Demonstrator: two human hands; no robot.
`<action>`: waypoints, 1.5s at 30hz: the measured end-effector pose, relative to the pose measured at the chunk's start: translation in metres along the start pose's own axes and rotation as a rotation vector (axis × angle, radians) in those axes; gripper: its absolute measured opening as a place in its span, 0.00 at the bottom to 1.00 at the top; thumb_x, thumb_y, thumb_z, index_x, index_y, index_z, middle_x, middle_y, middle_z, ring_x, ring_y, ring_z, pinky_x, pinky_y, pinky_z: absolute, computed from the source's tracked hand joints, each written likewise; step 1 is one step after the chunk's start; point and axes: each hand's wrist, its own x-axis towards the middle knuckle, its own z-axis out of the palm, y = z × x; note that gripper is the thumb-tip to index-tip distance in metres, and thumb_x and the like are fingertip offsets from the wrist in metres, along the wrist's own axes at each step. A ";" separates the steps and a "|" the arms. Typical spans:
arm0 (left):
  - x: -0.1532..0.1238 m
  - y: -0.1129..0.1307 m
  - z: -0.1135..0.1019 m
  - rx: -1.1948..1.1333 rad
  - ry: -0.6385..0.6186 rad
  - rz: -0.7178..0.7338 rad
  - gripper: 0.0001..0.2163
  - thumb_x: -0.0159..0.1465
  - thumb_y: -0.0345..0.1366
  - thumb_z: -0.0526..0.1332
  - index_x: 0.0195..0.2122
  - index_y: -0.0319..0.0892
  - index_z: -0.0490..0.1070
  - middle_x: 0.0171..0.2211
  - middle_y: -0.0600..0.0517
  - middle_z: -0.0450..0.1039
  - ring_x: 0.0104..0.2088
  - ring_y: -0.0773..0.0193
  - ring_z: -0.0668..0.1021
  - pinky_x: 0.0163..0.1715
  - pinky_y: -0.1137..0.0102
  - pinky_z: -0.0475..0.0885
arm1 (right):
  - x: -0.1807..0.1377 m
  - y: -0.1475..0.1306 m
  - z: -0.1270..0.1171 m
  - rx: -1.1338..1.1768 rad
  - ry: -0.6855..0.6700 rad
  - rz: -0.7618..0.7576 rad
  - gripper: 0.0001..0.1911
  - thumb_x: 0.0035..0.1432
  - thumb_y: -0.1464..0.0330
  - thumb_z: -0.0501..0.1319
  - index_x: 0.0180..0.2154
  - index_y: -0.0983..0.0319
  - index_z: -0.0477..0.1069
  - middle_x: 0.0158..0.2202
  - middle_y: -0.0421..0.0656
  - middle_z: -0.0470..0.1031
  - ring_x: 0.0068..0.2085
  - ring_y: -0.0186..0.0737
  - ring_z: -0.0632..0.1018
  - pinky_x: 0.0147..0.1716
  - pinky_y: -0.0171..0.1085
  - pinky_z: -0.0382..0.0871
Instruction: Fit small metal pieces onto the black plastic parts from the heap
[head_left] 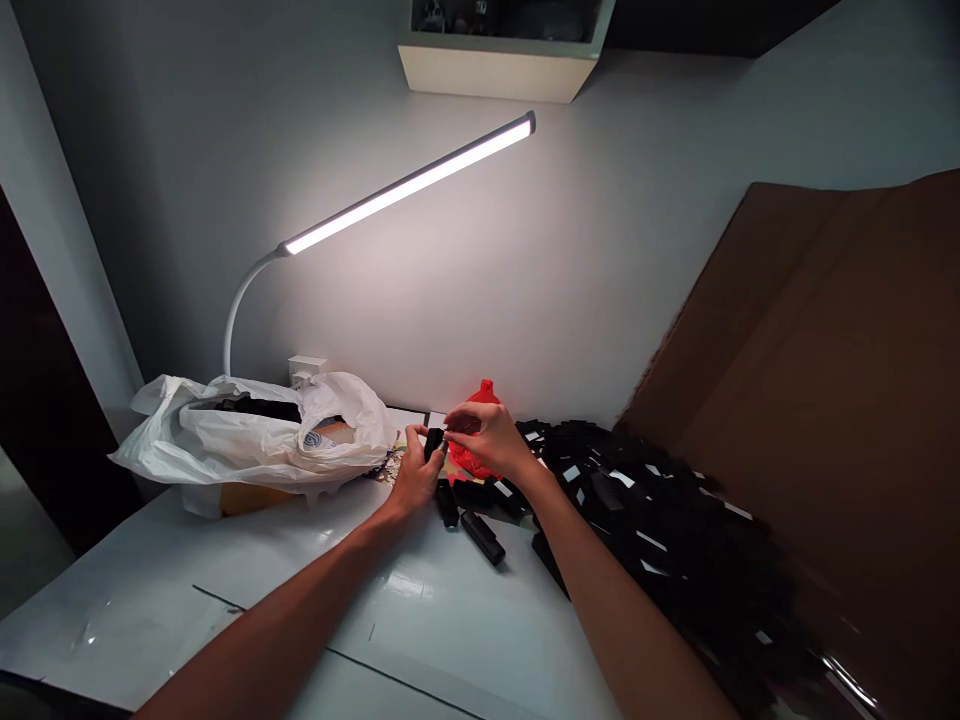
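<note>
Two hands meet over the back of a white tabletop (225, 590), with one small black piece between them.

- Plastic bag (255, 435): white, crumpled, on the tabletop at far left. A lit lamp (412, 185) slants up to the right behind it.
- Left hand (415, 478): fingers curled around the lower part of the black piece (433, 443) and clamped on it.
- Black piece: held just above the tabletop, between the two hands and in the lamp's glow.
- Right hand (487, 437): fingertips pinched together on the piece's upper end. The detail there is too small to read.
- Loose pieces (482, 537): a few lie flat just below the hands.
- Red bag (484, 395): behind the right hand.
- Heap (660, 540): many similar black pieces to the right, with the right forearm along its near edge.
- Cardboard (825, 380): a large sheet leaning at far right.

Risks, as judged:
- The hold looks to be by fingertips only. A slip would likely drop the piece among the look-alikes below, where it would be hard to tell apart.
- A sideways sweep of the right forearm could scatter the heap's edge.

Orientation: the piece's long axis is near upright. Its upper end points up and toward the back wall, and its lower end is hidden in the left hand.
</note>
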 end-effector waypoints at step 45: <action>-0.008 0.025 -0.004 -0.620 -0.361 -0.368 0.22 0.52 0.45 0.73 0.32 0.46 0.58 0.15 0.65 0.52 0.14 0.75 0.54 0.16 0.75 0.44 | -0.008 0.021 0.010 0.133 -0.166 0.189 0.25 0.59 0.45 0.65 0.29 0.61 0.73 0.23 0.38 0.69 0.23 0.33 0.67 0.22 0.34 0.58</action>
